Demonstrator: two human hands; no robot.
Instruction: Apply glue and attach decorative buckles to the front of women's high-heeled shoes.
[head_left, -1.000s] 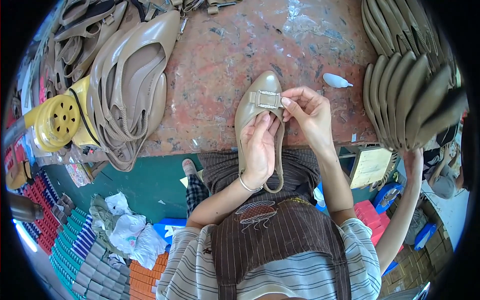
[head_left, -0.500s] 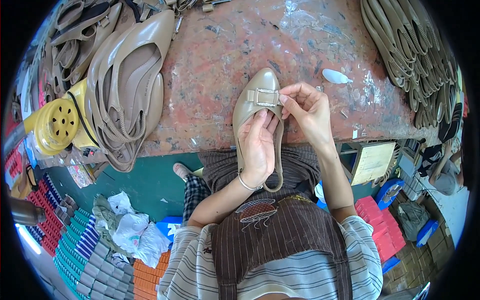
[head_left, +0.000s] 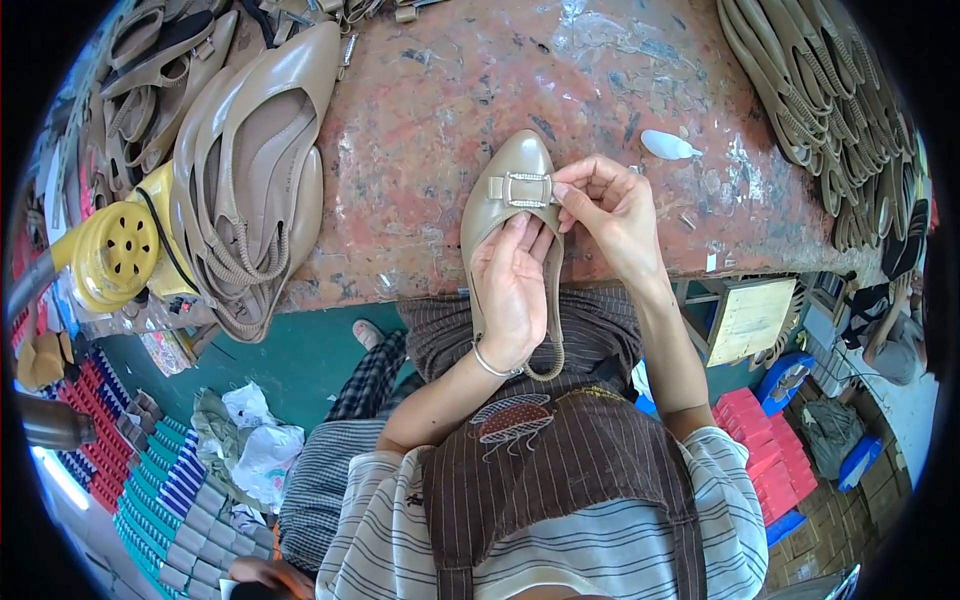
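A beige pointed slingback shoe [head_left: 522, 155] lies on the table in front of me, toe pointing away. Across its front sits a beige strap bow with a rhinestone buckle [head_left: 528, 190]. My left hand [head_left: 512, 285], palm up, reaches into the shoe's opening and holds it from inside, its fingertips near the topline under the ornament. At the bow's right end, my right hand [head_left: 615, 215] pinches with thumb and forefinger; the other fingers are curled. A small white plastic bottle [head_left: 668, 145] lies right of the toe.
Beige slingback shoes [head_left: 265, 150] are stacked at the left, beside a yellow lamp-like fixture [head_left: 115, 255]. More shoes [head_left: 800, 80] lie in rows at the far right. Red boxes [head_left: 760, 450] stand below right. A person in striped clothing [head_left: 330, 490] is close on my left.
Both hands and the shoe have shifted very slightly; my grip looks the same. At the lower left, the person in plaid trousers has come further into view beside me, covering the orange stack.
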